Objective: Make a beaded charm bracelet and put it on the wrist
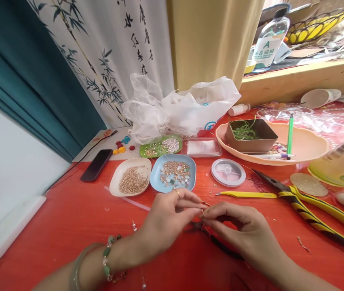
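Fingertips of my left hand (172, 218) and my right hand (244, 230) meet above the red table (77, 226), both closed in a pinch. Between them is a tiny gold-coloured piece (202, 211), too small to tell its kind. Beneath the hands lies a dark tool (223, 247), partly hidden by my fingers. A thin string of clear beads (134, 226) runs under my left forearm. Just beyond my left hand are a blue dish (153, 173) of gold, green and white beads and a cream dish (113, 178) of small gold beads.
Yellow tweezers (247, 195) and black-and-yellow pliers (308, 204) lie at right. Behind are a round divided case (228, 172), green bead tray (147, 150), clear box (202, 147) and peach tray (317, 147). A phone (96, 165) rests at left; plastic bags (184, 107) stand behind.
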The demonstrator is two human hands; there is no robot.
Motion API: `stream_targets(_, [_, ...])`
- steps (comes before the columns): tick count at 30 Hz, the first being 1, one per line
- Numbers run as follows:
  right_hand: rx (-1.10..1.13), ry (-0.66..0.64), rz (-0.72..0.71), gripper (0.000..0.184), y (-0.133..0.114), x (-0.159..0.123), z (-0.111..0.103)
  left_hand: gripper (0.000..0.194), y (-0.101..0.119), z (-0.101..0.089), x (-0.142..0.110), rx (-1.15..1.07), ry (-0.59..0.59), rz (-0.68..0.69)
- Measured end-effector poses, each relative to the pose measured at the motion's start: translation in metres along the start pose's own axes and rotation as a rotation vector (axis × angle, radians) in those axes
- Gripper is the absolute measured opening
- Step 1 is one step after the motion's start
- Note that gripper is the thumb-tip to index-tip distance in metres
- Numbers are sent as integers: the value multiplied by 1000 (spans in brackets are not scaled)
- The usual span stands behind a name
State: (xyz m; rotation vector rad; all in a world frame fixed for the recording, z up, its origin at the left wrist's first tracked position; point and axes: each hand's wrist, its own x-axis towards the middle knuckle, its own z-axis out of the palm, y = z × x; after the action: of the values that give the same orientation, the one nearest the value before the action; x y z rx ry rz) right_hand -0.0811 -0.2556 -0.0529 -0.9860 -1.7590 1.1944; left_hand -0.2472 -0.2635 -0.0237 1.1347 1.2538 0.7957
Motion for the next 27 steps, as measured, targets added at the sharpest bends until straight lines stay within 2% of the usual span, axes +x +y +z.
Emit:
stream_targets(3, [-108, 42, -84, 6, 0, -2, -1, 15, -2, -1, 0, 32, -3, -5])
stream_targets(8, [-232, 156, -327, 15, -2, -3, -2, 26, -5, -2, 0, 6, -24, 37])
stream_targets(12, [-287, 209, -410, 18, -4, -3, -2, 27, -3, 0, 0, -36, -23, 30])
stream_targets(14, [-303, 223, -407, 16, -5, -4, -2, 18, -2, 3, 0, -16, -9, 38])
stream_targets(17, [-296, 239, -323, 11, -4, -6, 0, 9, -1, 5, 0, 0, 17, 91])
stream_targets(22, [-121, 223, -166, 7, -1, -5, 3, 7, -1, 5, 0, -45, 40, 200])
stream_targets(27, [-17, 189, -91, 6, -3, -4, 2, 9, -1, 4, 2, -127, 18, 181])
